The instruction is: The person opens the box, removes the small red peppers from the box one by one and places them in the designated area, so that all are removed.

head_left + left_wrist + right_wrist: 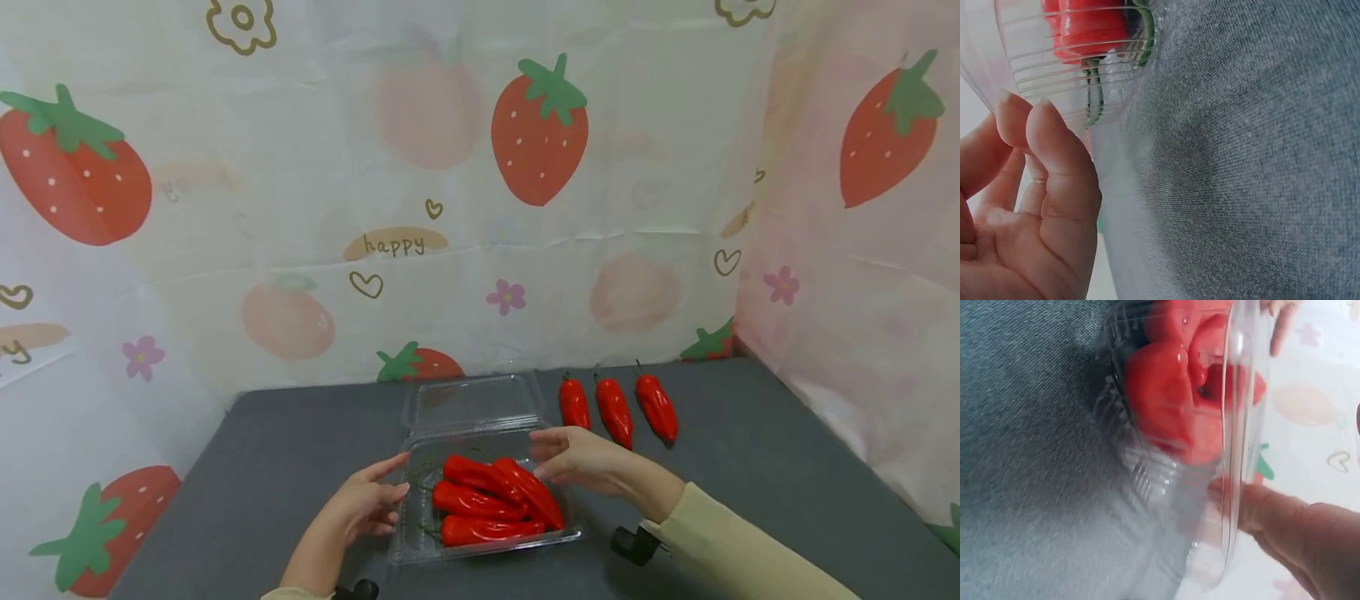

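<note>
While holding nothing in the relaxed left hand (362,504), had the clear box (472,442) of peppers (480,503) just rightward. Seemed to be positioning the box, probably needing light two-sided pressure next. Had the right hand (581,458) loose and empty at its opposite side; saw three more peppers (613,410) beyond, the open lid (472,402) beyond-left.

Peppers (480,502) glossy, smooth; box (465,443) shiny plastic; tabletop (315,450) matt woven cloth.
</note>
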A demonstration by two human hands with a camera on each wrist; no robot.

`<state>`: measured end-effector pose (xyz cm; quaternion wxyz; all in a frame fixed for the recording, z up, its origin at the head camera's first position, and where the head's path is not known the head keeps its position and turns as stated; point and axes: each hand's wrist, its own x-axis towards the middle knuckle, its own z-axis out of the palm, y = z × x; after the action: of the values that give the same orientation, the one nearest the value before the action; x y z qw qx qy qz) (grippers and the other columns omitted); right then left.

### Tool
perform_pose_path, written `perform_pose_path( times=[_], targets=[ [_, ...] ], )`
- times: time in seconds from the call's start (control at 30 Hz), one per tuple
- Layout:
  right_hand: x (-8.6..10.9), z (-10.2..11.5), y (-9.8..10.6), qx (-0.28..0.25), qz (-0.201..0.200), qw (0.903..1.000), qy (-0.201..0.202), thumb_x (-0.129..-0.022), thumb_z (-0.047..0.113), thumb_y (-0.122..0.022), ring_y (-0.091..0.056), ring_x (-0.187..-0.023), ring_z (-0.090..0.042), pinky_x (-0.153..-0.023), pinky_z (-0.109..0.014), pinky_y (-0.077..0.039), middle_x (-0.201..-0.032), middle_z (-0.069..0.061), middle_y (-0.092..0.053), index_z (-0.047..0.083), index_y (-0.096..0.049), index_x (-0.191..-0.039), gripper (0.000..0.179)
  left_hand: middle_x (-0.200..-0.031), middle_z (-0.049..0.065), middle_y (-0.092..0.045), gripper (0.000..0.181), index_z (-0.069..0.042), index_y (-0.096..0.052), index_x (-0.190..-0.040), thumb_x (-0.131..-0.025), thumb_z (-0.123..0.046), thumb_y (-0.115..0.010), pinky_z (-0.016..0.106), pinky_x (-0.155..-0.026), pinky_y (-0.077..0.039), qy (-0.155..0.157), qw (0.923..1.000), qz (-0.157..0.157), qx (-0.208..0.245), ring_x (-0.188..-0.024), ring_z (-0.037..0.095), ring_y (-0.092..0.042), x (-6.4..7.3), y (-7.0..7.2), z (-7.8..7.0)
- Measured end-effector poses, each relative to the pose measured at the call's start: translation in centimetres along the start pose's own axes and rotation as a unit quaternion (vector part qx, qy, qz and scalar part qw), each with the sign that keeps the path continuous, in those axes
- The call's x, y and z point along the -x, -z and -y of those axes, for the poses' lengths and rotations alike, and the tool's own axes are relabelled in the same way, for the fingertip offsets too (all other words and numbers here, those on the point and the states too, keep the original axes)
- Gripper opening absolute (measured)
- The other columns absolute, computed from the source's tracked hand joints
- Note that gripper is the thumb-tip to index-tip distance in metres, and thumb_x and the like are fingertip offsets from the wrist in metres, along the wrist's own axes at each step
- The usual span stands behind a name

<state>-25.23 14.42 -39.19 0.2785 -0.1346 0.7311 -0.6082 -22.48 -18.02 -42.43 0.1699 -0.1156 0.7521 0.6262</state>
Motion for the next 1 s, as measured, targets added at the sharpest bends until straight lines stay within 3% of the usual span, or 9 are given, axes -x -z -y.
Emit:
perform_pose_path(
  times=[0.3,0.63,1.0],
  targets=[
    [-2.3,-0.8,-1.5,0.043,-0.048,0.997,-0.042,-0.08,-0.008,-0.068,-0.033,-0.135,-0.046,-0.103,-0.057,-0.036,-0.146,-0.031,-0.035,-0.006,-0.034,-0.146,0.075,-0.071,0.005,-0.054,0.057,-0.008,-0.041,-0.148,-0.094,-0.004,-0.06,0.025,-0.047,-0.047,0.001,1.0,0.004,0.007,-0.048,0.01,-0.049,0.1,-0.1,0.0],
    [-3.4,-1.1,-2.4,0.042,-0.044,0.9959,-0.066,-0.076,-0.018,-0.067,-0.037,-0.132,-0.045,-0.099,-0.053,-0.041,-0.142,-0.029,-0.041,-0.006,-0.037,-0.145,0.077,-0.072,0.004,-0.051,0.056,-0.006,-0.042,-0.147,-0.094,-0.002,-0.06,0.025,-0.048,-0.048,-0.005,0.9998,-0.002,0.02,-0.049,0.011,-0.049,0.2,-0.3,0.1],
    [-3.7,-1.3,-2.4,0.049,-0.032,0.9951,-0.08,-0.076,-0.016,-0.067,-0.04,-0.13,-0.043,-0.1,-0.055,-0.04,-0.142,-0.025,-0.042,-0.002,-0.041,-0.143,0.074,-0.071,0.004,-0.053,0.056,-0.006,-0.041,-0.147,-0.095,-0.003,-0.059,0.025,-0.048,-0.048,-0.006,0.9998,0.003,0.02,-0.05,0.011,-0.049,0.1,-0.3,0.1]
  ],
)
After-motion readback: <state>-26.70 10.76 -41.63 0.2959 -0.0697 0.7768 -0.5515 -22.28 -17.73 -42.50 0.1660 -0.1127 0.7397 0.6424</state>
